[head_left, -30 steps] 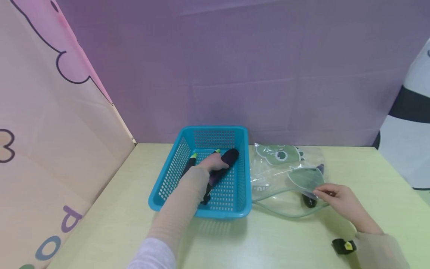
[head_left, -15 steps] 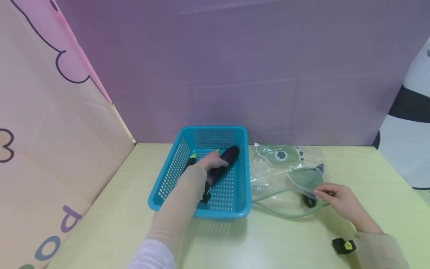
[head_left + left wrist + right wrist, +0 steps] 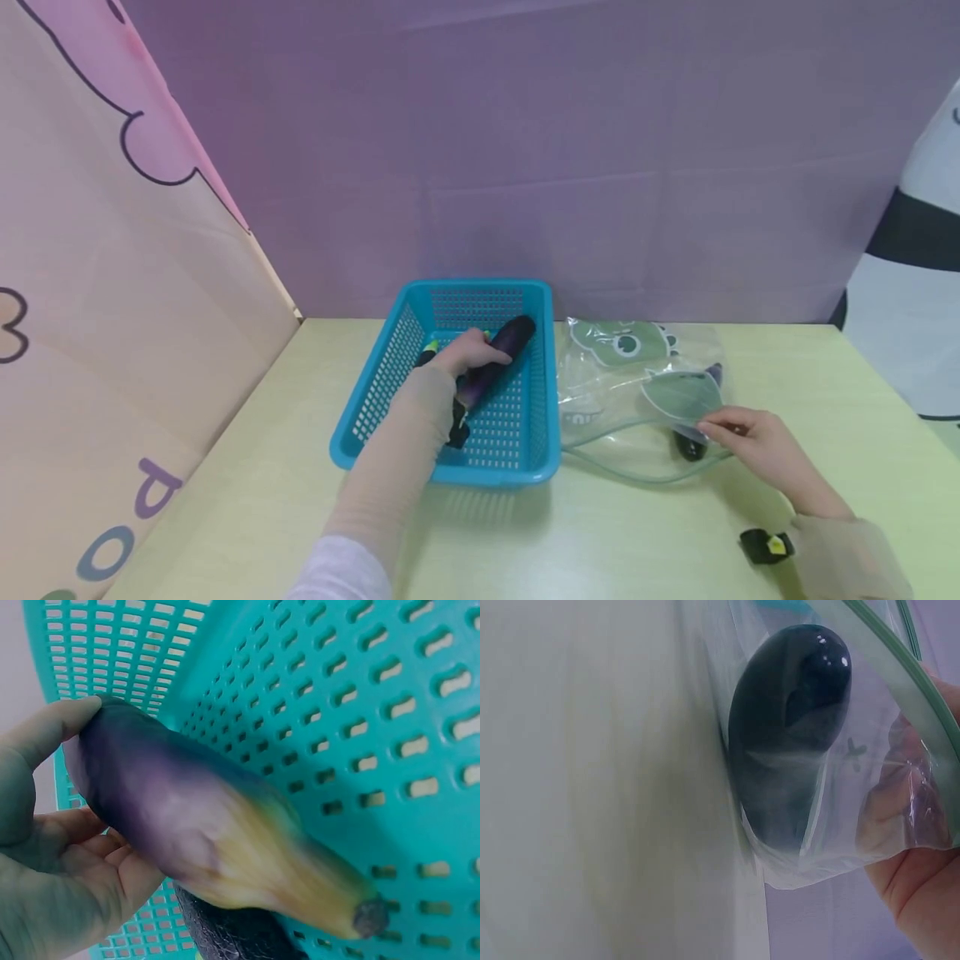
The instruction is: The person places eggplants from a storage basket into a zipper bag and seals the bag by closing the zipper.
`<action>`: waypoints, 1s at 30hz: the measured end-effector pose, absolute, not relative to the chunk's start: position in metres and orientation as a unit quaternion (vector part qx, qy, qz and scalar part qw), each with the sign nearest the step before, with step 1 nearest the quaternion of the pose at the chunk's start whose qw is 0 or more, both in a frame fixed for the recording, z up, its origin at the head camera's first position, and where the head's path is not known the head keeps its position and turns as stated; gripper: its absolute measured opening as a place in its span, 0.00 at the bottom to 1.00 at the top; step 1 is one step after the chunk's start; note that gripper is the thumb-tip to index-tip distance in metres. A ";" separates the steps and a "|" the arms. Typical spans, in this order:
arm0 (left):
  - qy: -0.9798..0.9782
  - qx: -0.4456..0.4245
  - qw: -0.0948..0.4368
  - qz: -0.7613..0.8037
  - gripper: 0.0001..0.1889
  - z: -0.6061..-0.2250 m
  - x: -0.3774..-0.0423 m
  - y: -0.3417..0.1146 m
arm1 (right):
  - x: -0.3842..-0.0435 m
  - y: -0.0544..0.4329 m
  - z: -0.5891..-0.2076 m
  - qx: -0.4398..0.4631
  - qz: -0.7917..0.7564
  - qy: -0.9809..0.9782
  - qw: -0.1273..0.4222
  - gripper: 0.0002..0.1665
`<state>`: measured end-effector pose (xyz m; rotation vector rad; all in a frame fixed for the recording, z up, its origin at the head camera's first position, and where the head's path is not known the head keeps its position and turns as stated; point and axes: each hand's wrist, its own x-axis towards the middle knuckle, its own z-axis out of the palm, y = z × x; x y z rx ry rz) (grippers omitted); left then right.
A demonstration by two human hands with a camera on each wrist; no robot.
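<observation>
My left hand [image 3: 474,352] reaches into the blue basket [image 3: 558,400] and grips a purple eggplant [image 3: 491,377] between thumb and fingers. In the left wrist view, the eggplant [image 3: 172,795] slants with its yellowish stem end toward the camera. Beneath it shows a dark, rough-skinned long thing [image 3: 232,930]. At the right, my right hand [image 3: 750,437] pinches the rim of a clear zip bag [image 3: 607,392] printed with green cartoon shapes. A glossy dark eggplant [image 3: 787,742] lies inside the bag, near its opening; fingers show through the plastic in the right wrist view.
A dark long thing with a green tip [image 3: 429,352] lies in the basket, left of my hand. Another green tip is partly hidden behind the hand. The basket and bag stand side by side on the pale table [image 3: 600,533], before a purple backdrop [image 3: 540,167].
My left hand has moved slightly away from me, and the eggplant in it has shifted toward the far end of the basket. The right hand and bag stay put.
</observation>
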<state>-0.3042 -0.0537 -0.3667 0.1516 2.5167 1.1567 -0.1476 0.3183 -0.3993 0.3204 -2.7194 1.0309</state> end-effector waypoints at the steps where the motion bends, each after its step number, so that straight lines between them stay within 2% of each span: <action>1: 0.890 0.052 0.184 0.414 0.22 -0.367 -0.305 -0.054 | -0.148 0.318 -0.399 0.109 0.350 -0.924 0.107 0.05; 9: 0.859 0.030 0.209 0.466 0.23 -0.363 -0.305 -0.054 | -0.148 0.318 -0.399 0.106 0.348 -0.925 0.108 0.05; 19: 0.827 0.021 0.223 0.516 0.29 -0.357 -0.305 -0.054 | -0.148 0.318 -0.399 0.102 0.349 -0.927 0.097 0.06; 30: 0.760 0.009 0.234 0.606 0.19 -0.362 -0.320 -0.054 | -0.149 0.319 -0.400 0.108 0.357 -0.922 0.105 0.06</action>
